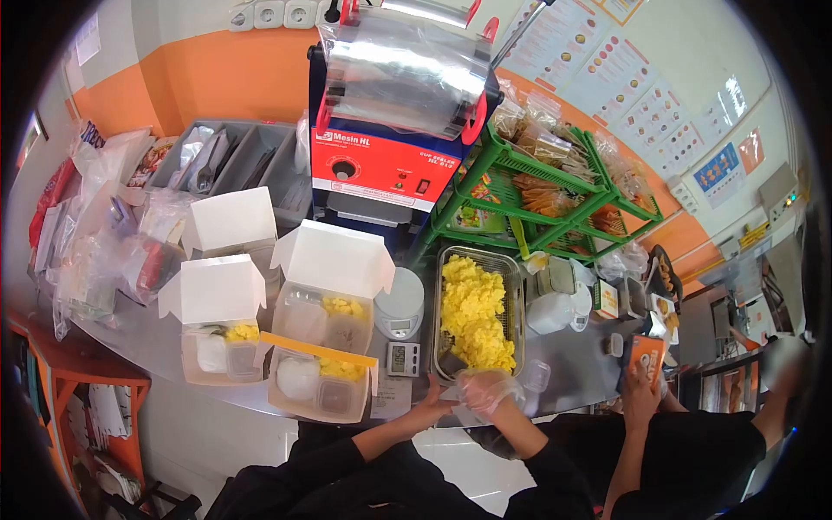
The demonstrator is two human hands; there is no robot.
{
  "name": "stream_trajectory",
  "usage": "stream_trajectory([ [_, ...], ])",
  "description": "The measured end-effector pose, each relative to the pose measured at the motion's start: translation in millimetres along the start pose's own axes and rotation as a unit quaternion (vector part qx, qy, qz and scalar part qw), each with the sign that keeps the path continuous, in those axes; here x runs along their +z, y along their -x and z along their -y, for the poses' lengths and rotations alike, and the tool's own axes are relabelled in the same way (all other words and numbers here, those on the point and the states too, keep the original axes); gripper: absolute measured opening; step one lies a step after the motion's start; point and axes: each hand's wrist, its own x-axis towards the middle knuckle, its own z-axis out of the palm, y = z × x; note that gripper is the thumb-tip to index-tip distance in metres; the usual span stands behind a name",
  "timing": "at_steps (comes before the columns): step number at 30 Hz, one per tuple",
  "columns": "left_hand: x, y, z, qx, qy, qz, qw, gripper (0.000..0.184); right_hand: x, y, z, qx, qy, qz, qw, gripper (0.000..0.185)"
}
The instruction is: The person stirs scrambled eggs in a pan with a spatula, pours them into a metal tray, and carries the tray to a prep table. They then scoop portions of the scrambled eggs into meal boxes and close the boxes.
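Observation:
A metal tray [442, 295] holds a heap of yellow scrambled food [472, 312]. At its front edge is my right hand [488, 390], in a clear plastic glove; its fingers are blurred by the plastic. My left hand [431, 406] is bare, just left of it near the counter's front edge, its fingers spread and thumb pointing up. To the left stand open white boxes [334, 260] with yellow food, white wrapped portions [297, 378] and clear lidded cups [334, 396]. Between boxes and tray lie a round white scale [399, 299] and a small timer [404, 359].
Behind stands a red and blue cup sealer [373, 169], beside a green rack [520, 204] of packets. Plastic bags [95, 260] and a grey bin [251, 160] are at left. At right, another person's hand [640, 397] holds an orange box [646, 355].

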Motion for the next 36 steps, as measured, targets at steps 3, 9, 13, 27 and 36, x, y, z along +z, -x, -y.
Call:
stream_trajectory([
  [3, 3.1, 1.2, -4.0, -0.004, 0.015, -0.002, 1.000, 0.096, 17.6, -3.6, -24.4, -0.069, 0.038, -0.003, 0.997, 0.015],
  [9, -0.1, 1.6, -8.0, -0.031, -0.008, 0.028, 0.999, 0.093, 91.1, -15.8, -71.1, -0.104, -0.501, -0.159, 0.844, 0.027],
  [13, 3.9, -3.1, 2.3, 0.002, 0.001, -0.008, 1.000, 0.094, 35.6, 3.4, -31.9, 0.244, -0.770, 0.004, 0.590, 0.029],
  [27, -30.9, 182.5, -143.2, 0.084, -0.301, 0.237, 0.920, 0.043, 59.7, 22.8, -25.5, 0.246, -0.833, -0.137, 0.476, 0.022],
  [36, -240.0, 289.0, -226.4, 0.188, -0.570, -0.448, 0.662, 0.030, 10.0, 12.3, 4.0, 0.246, -0.842, -0.199, 0.436, 0.019],
])
